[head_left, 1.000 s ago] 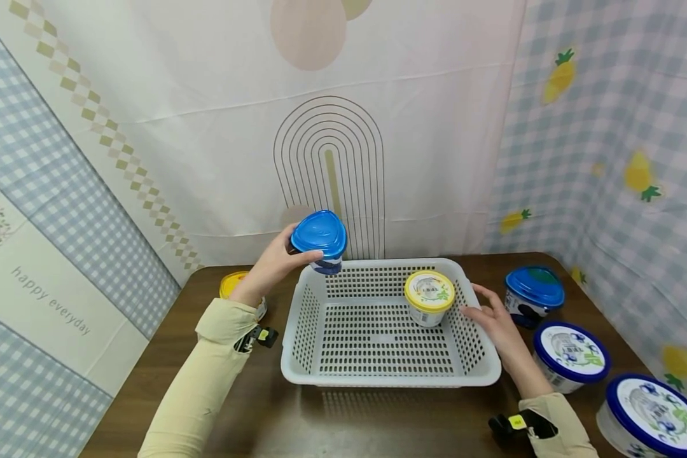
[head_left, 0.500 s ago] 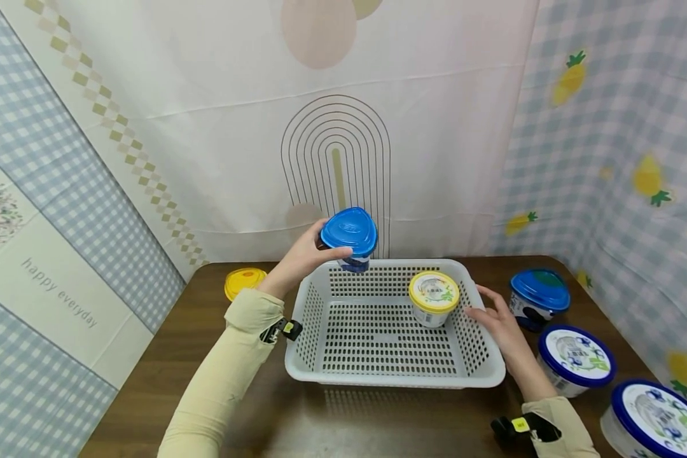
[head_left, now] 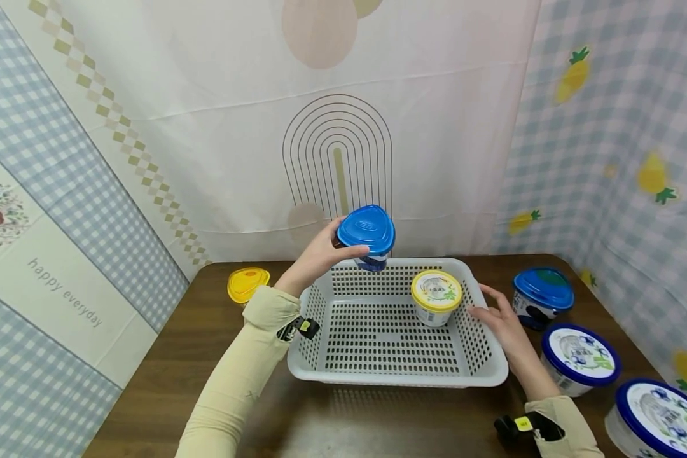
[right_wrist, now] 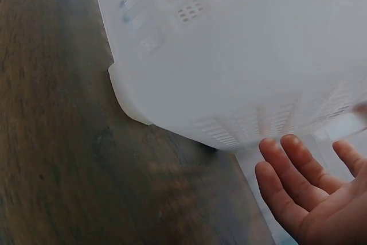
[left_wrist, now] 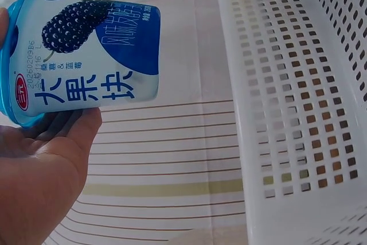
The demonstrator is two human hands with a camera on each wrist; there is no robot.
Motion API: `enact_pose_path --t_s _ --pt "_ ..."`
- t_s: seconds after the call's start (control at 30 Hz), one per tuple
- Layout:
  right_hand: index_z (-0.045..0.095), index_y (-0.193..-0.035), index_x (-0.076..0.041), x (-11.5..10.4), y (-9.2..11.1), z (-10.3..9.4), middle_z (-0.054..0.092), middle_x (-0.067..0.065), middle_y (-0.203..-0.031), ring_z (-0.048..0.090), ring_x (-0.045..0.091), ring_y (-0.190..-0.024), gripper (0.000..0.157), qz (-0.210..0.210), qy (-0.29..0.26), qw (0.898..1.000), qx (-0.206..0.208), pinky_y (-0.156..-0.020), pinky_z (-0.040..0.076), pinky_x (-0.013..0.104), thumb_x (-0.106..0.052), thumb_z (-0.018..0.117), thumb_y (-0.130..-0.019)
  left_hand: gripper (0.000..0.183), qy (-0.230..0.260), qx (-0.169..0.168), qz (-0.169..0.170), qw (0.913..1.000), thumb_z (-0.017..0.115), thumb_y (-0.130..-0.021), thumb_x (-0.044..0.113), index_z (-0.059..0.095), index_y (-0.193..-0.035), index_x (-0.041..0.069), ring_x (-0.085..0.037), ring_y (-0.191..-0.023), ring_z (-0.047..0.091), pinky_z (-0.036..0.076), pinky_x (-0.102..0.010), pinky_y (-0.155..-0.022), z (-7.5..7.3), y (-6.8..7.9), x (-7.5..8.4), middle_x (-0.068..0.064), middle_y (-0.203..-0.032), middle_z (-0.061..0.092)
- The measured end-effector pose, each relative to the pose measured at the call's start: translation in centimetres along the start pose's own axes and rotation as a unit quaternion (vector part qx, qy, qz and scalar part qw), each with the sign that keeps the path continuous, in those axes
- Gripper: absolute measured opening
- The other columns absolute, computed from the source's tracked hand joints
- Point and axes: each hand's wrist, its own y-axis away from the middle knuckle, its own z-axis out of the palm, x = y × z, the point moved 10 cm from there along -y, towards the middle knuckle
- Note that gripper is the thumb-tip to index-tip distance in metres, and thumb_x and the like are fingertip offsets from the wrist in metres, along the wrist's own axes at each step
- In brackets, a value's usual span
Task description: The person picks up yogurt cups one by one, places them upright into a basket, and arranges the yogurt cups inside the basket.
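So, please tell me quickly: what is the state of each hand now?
Left hand: closed around a blue-lidded cup.
Right hand: holding the basket at its right end.

Blue-lidded cup (head_left: 368,232): lid on, white and dark-blue sides, blackberry printed on them; roughly upright at the centre of the head view, lifted clear of the table.
Left hand (head_left: 323,253): holds the cup.
Basket (head_left: 397,380): pale grey, rectangular, perforated, at lower centre.
Yellow-lidded tub (head_left: 437,292): closed, upright inside the basket's right end.
Right hand (head_left: 502,321): at the basket's right rim; whether it grips is hard to tell.
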Motion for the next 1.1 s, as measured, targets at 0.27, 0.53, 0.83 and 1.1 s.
enact_pose_path --t_s 0.27,0.53,0.83,1.1 --pt "0.010 -0.161 -0.019 0.2 0.1 0.0 0.046 0.033 -0.139 0.070 0.026 -0.096 0.082 0.008 -0.001 1.000 0.001 -0.077 0.060 0.042 -0.040 0.061 -0.100 0.105 -0.008 0.004 -0.006 0.9999 0.079 -0.076 0.062 0.034 -0.155 0.010 -0.027 -0.129 0.053 0.044 -0.046 -0.107 0.7 -0.5 -0.3 -0.013 -0.143 0.054" --pt "0.011 -0.161 -0.018 0.1 0.1 0.1 0.046 0.033 -0.139 0.070 0.024 -0.096 0.081 0.000 -0.003 1.000 0.000 -0.077 0.060 0.041 -0.040 0.060 -0.101 0.080 -0.026 0.002 -0.024 0.9994 0.075 -0.090 0.032 0.034 -0.155 0.009 -0.027 -0.130 0.053 0.044 -0.045 -0.108 1.4 -0.6 -1.0 -0.013 -0.144 0.053" --pt "0.011 -0.161 -0.019 0.0 0.2 0.2 0.045 0.032 -0.140 0.070 0.024 -0.096 0.080 0.003 -0.013 1.000 -0.003 -0.077 0.059 0.042 -0.039 0.060 -0.101 0.090 -0.044 -0.015 -0.057 0.9973 0.075 -0.087 0.042 0.029 -0.158 0.011 -0.027 -0.132 0.051 0.043 -0.047 -0.108 2.6 -0.8 -2.5 -0.015 -0.148 0.050" --pt "0.011 -0.161 -0.019 0.1 0.1 0.1 0.046 0.031 -0.139 0.070 0.023 -0.095 0.079 0.003 -0.011 1.000 -0.001 -0.077 0.060 0.041 -0.039 0.060 -0.101 0.095 -0.083 -0.026 -0.081 0.9929 0.074 -0.087 0.051 0.027 -0.159 0.012 -0.028 -0.139 0.044 0.040 -0.050 -0.110 3.6 -1.1 -4.2 -0.013 -0.154 0.044"
